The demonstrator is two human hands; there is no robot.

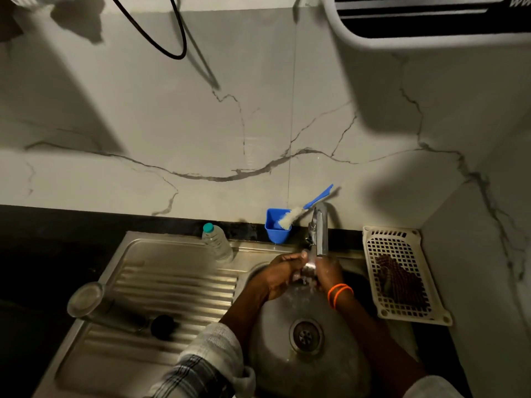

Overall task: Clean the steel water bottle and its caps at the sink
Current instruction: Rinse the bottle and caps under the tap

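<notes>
**Both hands grip a steel cap under the tap**

The left hand [283,275] and right hand [327,272] each curl in a grip round a small steel cap [309,267], held together beneath the tap [321,234] over the sink [275,366]. The steel water bottle [99,307] lies on its side on the drainboard, well apart to the left, a black cap [163,326] near its mouth.

Dim, warm light from upper left, big hard shadows across wall [258,124] & counter [34,254], soft glare on drainboard [172,282], slight blur at hands, wide-angle bending at edges, corners near black.
</notes>
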